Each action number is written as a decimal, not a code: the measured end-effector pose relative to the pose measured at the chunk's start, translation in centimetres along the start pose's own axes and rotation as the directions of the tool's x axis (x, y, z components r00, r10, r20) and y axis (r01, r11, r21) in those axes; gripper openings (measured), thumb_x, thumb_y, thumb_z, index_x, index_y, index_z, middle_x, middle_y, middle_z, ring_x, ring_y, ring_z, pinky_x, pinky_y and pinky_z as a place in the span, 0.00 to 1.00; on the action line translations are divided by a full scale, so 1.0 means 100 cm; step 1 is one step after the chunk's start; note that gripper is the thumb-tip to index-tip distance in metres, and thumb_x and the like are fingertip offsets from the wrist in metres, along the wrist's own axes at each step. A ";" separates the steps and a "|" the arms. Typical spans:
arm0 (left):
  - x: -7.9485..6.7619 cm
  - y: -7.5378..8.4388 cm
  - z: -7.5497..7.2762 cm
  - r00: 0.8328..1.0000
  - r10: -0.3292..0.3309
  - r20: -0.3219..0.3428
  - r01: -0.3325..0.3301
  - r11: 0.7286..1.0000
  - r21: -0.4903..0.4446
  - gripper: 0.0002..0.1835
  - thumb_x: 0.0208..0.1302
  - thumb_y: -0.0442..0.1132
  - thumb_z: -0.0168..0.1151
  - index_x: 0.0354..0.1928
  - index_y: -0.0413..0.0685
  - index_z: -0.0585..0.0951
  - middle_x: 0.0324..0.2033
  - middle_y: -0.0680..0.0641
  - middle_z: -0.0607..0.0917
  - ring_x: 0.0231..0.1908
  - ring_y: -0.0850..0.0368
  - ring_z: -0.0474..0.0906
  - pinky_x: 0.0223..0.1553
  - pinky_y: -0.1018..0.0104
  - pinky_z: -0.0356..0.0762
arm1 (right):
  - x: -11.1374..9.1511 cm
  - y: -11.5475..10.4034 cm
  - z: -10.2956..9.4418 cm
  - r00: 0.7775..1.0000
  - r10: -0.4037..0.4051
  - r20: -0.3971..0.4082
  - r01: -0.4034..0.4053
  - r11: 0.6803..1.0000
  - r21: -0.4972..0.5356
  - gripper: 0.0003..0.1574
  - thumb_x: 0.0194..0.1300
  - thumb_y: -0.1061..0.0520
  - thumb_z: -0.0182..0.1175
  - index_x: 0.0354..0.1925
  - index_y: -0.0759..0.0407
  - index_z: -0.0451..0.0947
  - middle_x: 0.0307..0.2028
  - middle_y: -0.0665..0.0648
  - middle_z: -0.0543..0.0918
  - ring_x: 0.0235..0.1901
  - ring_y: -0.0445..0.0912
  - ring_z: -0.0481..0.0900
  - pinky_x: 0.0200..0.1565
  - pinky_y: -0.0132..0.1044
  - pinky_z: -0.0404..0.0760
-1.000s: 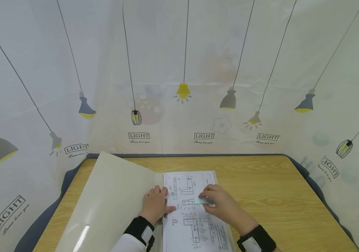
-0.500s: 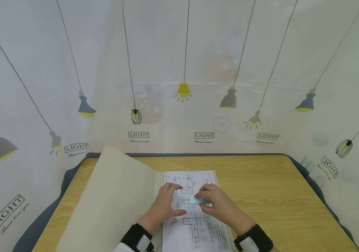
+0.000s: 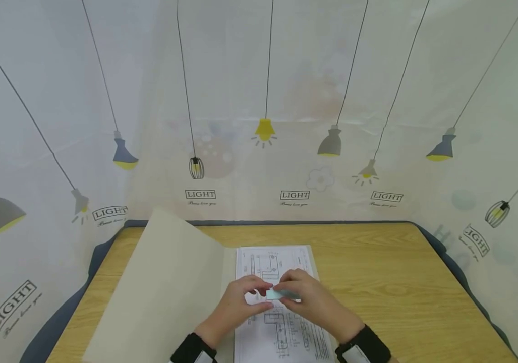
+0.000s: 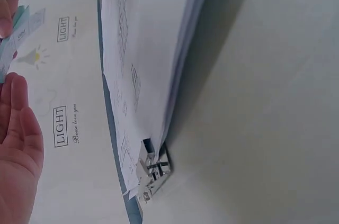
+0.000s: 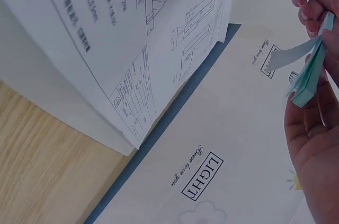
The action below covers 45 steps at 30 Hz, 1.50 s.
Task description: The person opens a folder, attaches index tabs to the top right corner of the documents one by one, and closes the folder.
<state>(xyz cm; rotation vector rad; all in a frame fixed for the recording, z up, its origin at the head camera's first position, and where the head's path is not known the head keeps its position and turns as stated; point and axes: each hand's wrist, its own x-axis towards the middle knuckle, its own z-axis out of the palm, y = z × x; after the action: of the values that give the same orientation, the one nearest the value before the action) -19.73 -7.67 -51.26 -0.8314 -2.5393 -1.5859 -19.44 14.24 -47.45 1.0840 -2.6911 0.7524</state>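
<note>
Over the drawings, the right hand pinches a small pale blue-green pad of paper slips, seemingly sticky notes, between thumb and fingers. In the right wrist view, one pale strip curls out from the pad. The left hand is at the pad's left end, thumb and fingers bent and spread apart; whether its fingertips touch the pad is unclear. Beneath both hands lie printed technical drawings in an opened cream folder.
A metal clip fastens the sheets near the folder's spine. The wood-grain table extends to the right of the folder. Behind it hangs a pale curtain with printed lamps. Black straps circle both wrists.
The left hand has left the folder's spine and moved right over the drawings to the pad. The right hand, holding the pad, has shifted slightly left and toward the wearer.
</note>
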 end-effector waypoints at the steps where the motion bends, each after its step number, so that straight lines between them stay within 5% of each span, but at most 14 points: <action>1: 0.000 0.001 0.000 1.000 -0.003 0.002 0.003 1.000 -0.003 0.16 0.54 0.44 0.70 0.46 0.59 0.83 0.38 0.61 0.82 0.38 0.66 0.77 0.45 0.60 0.79 | 0.000 0.000 0.000 1.000 -0.004 0.003 0.004 1.000 0.000 0.11 0.59 0.54 0.66 0.43 0.48 0.84 0.40 0.41 0.77 0.40 0.34 0.70 0.44 0.29 0.77; 14: -0.004 0.004 -0.002 0.996 0.026 -0.085 -0.026 1.000 0.000 0.10 0.54 0.43 0.71 0.40 0.59 0.85 0.35 0.59 0.84 0.35 0.62 0.79 0.41 0.62 0.81 | -0.009 0.000 0.001 0.993 -0.033 -0.112 0.025 0.997 -0.070 0.16 0.54 0.53 0.70 0.43 0.47 0.83 0.42 0.41 0.76 0.42 0.33 0.71 0.46 0.27 0.78; 19: -0.005 0.014 -0.003 0.994 0.007 -0.111 -0.007 1.000 0.002 0.09 0.53 0.38 0.71 0.39 0.52 0.85 0.35 0.54 0.85 0.34 0.57 0.80 0.40 0.62 0.81 | -0.014 0.006 0.002 0.975 -0.138 -0.174 0.109 0.980 -0.163 0.16 0.52 0.55 0.71 0.42 0.49 0.84 0.41 0.44 0.78 0.40 0.36 0.73 0.42 0.27 0.79; 24: -0.006 0.036 -0.007 0.994 -0.003 -0.114 0.001 1.000 -0.019 0.09 0.53 0.32 0.70 0.38 0.44 0.85 0.34 0.49 0.86 0.34 0.53 0.80 0.41 0.60 0.81 | -0.015 0.007 0.001 0.966 -0.202 -0.162 0.162 0.960 -0.228 0.19 0.55 0.52 0.69 0.47 0.48 0.82 0.44 0.44 0.80 0.43 0.38 0.75 0.45 0.30 0.79; 36: -0.007 0.038 -0.007 0.995 -0.008 -0.100 0.005 0.999 -0.033 0.09 0.54 0.34 0.69 0.39 0.42 0.85 0.35 0.45 0.85 0.35 0.51 0.80 0.41 0.61 0.81 | -0.012 0.000 0.001 0.947 -0.242 -0.211 0.185 0.949 -0.256 0.09 0.54 0.56 0.69 0.37 0.49 0.84 0.41 0.43 0.81 0.43 0.36 0.75 0.46 0.30 0.78; 45: -0.007 0.035 -0.005 0.995 -0.001 -0.104 -0.002 1.000 -0.024 0.09 0.55 0.34 0.69 0.39 0.42 0.85 0.35 0.45 0.86 0.35 0.51 0.80 0.41 0.62 0.81 | -0.012 0.001 0.004 0.950 -0.241 -0.201 0.177 0.941 -0.288 0.14 0.58 0.47 0.66 0.44 0.47 0.83 0.41 0.42 0.82 0.43 0.36 0.76 0.47 0.33 0.78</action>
<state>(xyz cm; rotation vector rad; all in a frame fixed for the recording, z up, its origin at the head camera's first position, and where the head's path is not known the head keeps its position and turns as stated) -17.68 -7.21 -48.31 -0.7314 -2.4532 -1.6178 -18.64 14.87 -48.19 1.1143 -2.3476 0.4327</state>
